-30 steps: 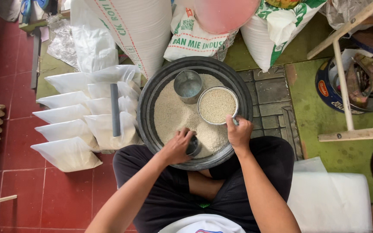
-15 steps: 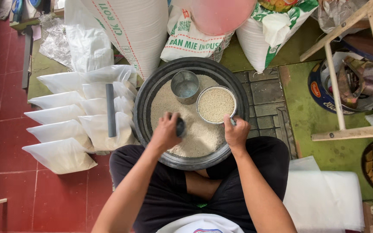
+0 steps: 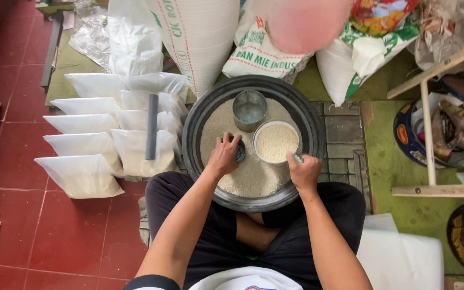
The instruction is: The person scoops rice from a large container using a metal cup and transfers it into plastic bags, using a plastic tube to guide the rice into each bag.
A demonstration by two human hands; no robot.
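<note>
Between the seated person's knees, a wide dark basin [image 3: 197, 126] is set on the floor, holding a mound of white rice [image 3: 251, 174]. Within it, toward the far side, an empty metal cup [image 3: 249, 109] stands upright, and just right of centre a round measuring tin [image 3: 276, 142] stands filled level with rice, its mouth facing straight up. Being round, the tin has no long axis across the floor; its axis runs vertically.

A small dark scoop [image 3: 239, 150] is grasped by the left hand [image 3: 224, 156], fingers curled over it, just left of the tin and low against the rice. The scoop is mostly hidden by the fingers, so which way its mouth faces cannot be told. The right hand [image 3: 304, 172] is closed at the near right edge of the tin, on what seems to be a handle or rim; the exact hold is hidden.

As to progress, the measure appears full, so the filling of this portion is judged nearly or wholly done. Left of the basin, many clear plastic bags of rice [image 3: 84, 174] are laid in rows, their long axes running left to right, with a grey tube [image 3: 151, 126] lying across them, its long axis near to far. Much rice remains in the basin, and large white sacks [image 3: 200, 37] stand beyond it, so a good deal is judged still unbagged.
</note>
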